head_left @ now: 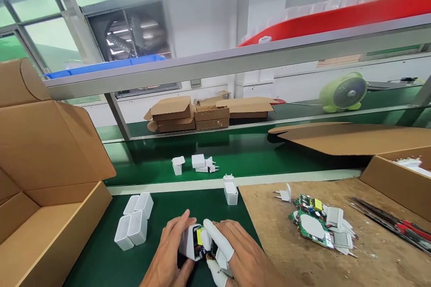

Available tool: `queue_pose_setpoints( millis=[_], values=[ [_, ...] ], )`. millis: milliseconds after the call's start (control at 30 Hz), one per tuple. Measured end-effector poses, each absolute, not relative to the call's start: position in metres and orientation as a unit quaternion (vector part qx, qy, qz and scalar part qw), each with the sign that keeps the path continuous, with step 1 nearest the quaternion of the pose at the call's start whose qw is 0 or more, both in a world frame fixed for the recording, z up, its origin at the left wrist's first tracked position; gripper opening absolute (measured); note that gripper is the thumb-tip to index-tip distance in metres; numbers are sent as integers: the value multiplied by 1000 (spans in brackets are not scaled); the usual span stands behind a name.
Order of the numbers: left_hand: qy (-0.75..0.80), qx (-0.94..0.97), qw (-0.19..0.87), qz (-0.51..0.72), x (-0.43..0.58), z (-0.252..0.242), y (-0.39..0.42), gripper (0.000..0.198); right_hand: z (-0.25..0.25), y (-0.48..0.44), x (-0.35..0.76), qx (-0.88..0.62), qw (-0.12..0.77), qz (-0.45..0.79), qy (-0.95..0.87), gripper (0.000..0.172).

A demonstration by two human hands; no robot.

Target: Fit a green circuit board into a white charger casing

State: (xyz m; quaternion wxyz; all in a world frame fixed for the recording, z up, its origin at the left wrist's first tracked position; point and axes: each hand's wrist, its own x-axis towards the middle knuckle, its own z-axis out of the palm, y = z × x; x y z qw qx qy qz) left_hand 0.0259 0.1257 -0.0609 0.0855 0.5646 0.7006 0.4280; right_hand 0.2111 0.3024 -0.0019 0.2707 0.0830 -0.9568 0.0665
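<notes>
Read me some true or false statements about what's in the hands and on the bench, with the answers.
1. The left hand and right hand hold a white housing together. True.
2. White finger covers sit on the right hand. True.
3. The empty shells lie to the right of the hands. False: they lie to the left, on the green mat.
4. The fan is red. False: it is green.
5. The loose circuit boards lie on the brown board. True.
</notes>
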Motion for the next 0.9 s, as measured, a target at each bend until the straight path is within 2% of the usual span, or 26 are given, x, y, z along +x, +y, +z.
queue_pose_setpoints(
  millis=[167,267,667,833,900],
  values=[
    [708,567,83,414,26,-53,123,91,5,301,211,78,249,81,-962,41],
    [709,566,78,414,28,-52,122,85,2,301,209,84,241,65,-965,32],
    [713,558,91,414,28,-54,123,80,-6,302,210,85,254,65,-961,27],
    [721,542,73,425,33,-56,122,81,0,300,208,92,278,92,-952,36],
    [727,536,63,424,36,-56,123,83,-1,299,205,100,285,112,-947,33]
  ],
)
